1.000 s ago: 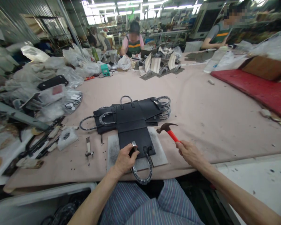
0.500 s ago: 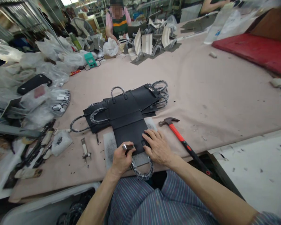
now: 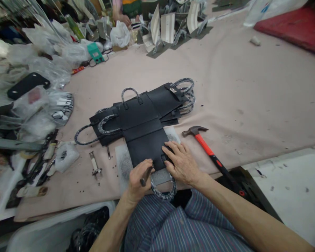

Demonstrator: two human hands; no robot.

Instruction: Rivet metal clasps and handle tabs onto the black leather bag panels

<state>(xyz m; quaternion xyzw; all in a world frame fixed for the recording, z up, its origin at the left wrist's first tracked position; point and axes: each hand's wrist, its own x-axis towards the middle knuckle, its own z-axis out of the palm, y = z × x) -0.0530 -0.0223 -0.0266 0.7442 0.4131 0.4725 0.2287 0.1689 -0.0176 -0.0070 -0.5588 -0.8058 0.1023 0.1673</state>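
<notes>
Head view: I sit at the desk [image 3: 238, 87], and my striped trousers show at the bottom.
Left hand: my left hand [image 3: 137, 179] is closed in a fist around a small metal punch [image 3: 146, 176]. The punch lies slanted in my grip, at the near edge of the black piece.
Right hand: my right hand [image 3: 183, 163] is open and flat with the fingers spread. It presses on the near right corner of the black piece and holds nothing.
Black piece: the black piece [image 3: 147, 145] lies flat on a grey pad [image 3: 122, 162], close in front of me, between my two hands.
Handle: a patterned handle [image 3: 162, 196] curves out from its near edge, over the edge of the desk.
Pile: a pile of more black pieces [image 3: 144, 112] with such handles lies behind it and overlaps it.
Hammer: the hammer [image 3: 208, 151] lies on the desk just right of my right hand, apart from it, with the head away from me.
Small tool: a small metal tool [image 3: 95, 164] lies left of the pad.
Left side: plastic bags [image 3: 42, 66] are heaped there.
</notes>
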